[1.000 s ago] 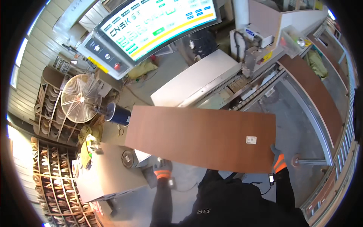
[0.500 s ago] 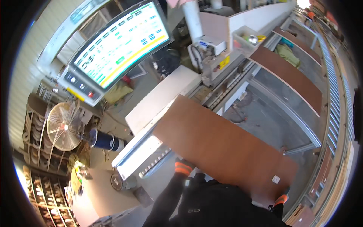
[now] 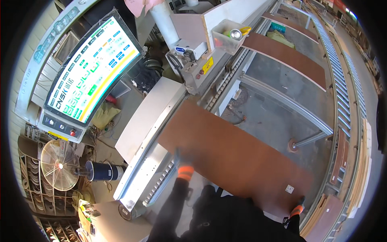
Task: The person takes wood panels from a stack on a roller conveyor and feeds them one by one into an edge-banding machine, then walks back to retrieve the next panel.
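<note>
A long brown board (image 3: 238, 161) lies slanted in front of me, its far left end on the machine's metal bed (image 3: 139, 171). My left hand (image 3: 179, 160), in a grey glove with an orange cuff, rests over the board's near edge by that end. Its fingers are somewhat blurred but look stretched out over the surface. At the opposite end, my right hand (image 3: 298, 206) grips the board's near right corner; the board partly hides its fingers. A small white label (image 3: 289, 188) sits on the board close to this hand.
A lit control screen (image 3: 94, 66) stands at the left, above a round fan (image 3: 60, 165). Beyond the board, a clear bin (image 3: 229, 37) sits on the machine. Another brown board (image 3: 286, 56) spans the metal frame, with a roller conveyor (image 3: 336, 76) at the right.
My left hand has come up from below the board's near edge onto its surface. My right hand stays at the corner. The whole view has shifted, the screen now lower and further left.
</note>
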The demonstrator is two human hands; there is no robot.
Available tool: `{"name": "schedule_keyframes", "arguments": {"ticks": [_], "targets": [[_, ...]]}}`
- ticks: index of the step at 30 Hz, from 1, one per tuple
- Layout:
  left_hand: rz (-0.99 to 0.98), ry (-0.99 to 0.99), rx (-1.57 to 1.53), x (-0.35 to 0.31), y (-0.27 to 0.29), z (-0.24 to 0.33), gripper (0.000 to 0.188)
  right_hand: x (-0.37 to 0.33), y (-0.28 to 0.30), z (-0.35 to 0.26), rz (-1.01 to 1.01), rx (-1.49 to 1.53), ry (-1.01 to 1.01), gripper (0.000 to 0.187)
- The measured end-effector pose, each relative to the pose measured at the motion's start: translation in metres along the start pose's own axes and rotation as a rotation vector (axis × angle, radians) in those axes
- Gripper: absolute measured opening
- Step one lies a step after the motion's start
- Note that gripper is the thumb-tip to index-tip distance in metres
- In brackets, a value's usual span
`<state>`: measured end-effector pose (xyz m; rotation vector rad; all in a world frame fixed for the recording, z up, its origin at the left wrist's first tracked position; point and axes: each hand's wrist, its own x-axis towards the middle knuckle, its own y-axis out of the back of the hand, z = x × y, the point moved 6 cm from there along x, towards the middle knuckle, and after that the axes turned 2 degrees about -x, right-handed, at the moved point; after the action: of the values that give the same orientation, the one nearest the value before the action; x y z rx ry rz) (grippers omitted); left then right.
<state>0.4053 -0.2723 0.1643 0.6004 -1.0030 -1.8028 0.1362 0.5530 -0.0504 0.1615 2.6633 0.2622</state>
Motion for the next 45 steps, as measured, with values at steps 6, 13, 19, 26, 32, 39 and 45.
{"name": "schedule_keyframes", "arguments": {"ticks": [6,13,19,26,32,39,45], "targets": [[-0.108,-0.022,0.304,0.056,-0.029,-0.037,0.089,-0.007,-0.021,0.003,0.244,-0.341,-0.164,0.061],[-0.098,-0.047,0.397,0.070,-0.048,-0.017,0.088,-0.006,-0.017,-0.014,0.411,-0.545,-0.429,0.066],[-0.099,-0.214,0.428,0.112,-0.078,0.039,0.088,0.070,-0.023,-0.038,0.409,-0.669,0.053,0.061],[0.016,-0.343,0.362,0.162,-0.165,0.069,0.099,0.105,-0.027,-0.099,0.523,-1.527,0.133,0.045],[0.185,-0.258,0.485,0.197,-0.155,0.041,0.101,0.009,-0.158,-0.236,0.406,-0.916,0.384,0.039],[0.241,-0.495,0.336,0.163,-0.215,0.141,0.068,-0.106,-0.084,-0.191,0.303,-1.056,0.193,0.055],[-0.278,-0.933,0.337,-0.071,-0.329,0.134,0.033,-0.189,0.073,-0.032,0.199,-0.862,-0.530,0.056]]}}
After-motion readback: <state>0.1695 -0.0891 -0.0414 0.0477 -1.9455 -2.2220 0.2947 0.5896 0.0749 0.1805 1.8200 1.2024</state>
